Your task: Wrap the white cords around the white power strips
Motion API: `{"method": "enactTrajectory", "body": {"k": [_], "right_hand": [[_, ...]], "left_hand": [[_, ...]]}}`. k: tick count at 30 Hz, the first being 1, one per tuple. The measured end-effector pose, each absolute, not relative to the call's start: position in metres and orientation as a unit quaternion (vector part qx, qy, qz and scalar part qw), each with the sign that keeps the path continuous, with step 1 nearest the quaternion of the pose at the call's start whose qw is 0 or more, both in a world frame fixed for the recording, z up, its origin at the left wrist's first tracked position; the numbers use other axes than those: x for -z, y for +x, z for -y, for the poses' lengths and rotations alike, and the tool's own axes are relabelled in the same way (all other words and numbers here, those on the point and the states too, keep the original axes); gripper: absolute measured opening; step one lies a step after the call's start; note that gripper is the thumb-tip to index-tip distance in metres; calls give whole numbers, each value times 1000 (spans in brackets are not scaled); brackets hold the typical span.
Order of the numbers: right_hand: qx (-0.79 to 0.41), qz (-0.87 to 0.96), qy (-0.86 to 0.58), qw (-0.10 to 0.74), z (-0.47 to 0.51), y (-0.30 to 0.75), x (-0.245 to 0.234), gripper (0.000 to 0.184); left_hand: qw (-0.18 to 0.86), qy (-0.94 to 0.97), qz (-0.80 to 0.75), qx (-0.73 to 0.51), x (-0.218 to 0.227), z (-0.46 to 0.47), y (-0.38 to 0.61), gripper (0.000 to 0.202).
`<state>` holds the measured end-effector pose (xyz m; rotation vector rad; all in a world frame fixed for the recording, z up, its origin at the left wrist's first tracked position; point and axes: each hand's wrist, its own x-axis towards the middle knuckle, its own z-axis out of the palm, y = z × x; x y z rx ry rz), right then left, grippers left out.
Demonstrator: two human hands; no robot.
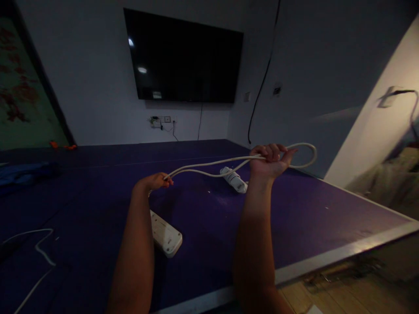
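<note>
A white power cord (209, 164) stretches doubled between my two hands above the purple surface. My left hand (153, 180) is closed on the cord at one end of the stretch. Higher and to the right, my right hand (270, 158) grips the strands, and a loop of cord sticks out beyond its fingers. Below my left hand lies a white power strip (166, 235), partly hidden by my left forearm. Farther back, between the hands, lies a second white power strip (236, 180) with cord wrapped around it.
The purple platform (294, 218) has a pale edge at front and right. A thin white cable (41, 248) lies at left, near blue cloth (26, 172). A large television (186, 56) hangs on the back wall above sockets (162, 120). A black cable (262, 87) dangles at right.
</note>
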<state>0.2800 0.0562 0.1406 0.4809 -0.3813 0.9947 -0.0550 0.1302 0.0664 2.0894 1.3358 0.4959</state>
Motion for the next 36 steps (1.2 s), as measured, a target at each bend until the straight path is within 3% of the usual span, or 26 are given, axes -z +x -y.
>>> {"method": "enactTrajectory", "body": {"k": [14,25,33,36], "right_hand": [[-451,234,248,825,-49,270,-150,43],[-443,285,186,829,-51,267,-155,23],[-427,318,-25,846,-75,254,-145,12],[-461,303,-126,825,-91,248,-136,19]], "left_hand": [[325,819,-394,-261,-90,-107,-12,19],[263,724,-356,-530,-111,-94,-11,19],[306,585,-311,-684,-123,-88,-15,19],[339,512,-269,-742,-127,-90,-13,21]]}}
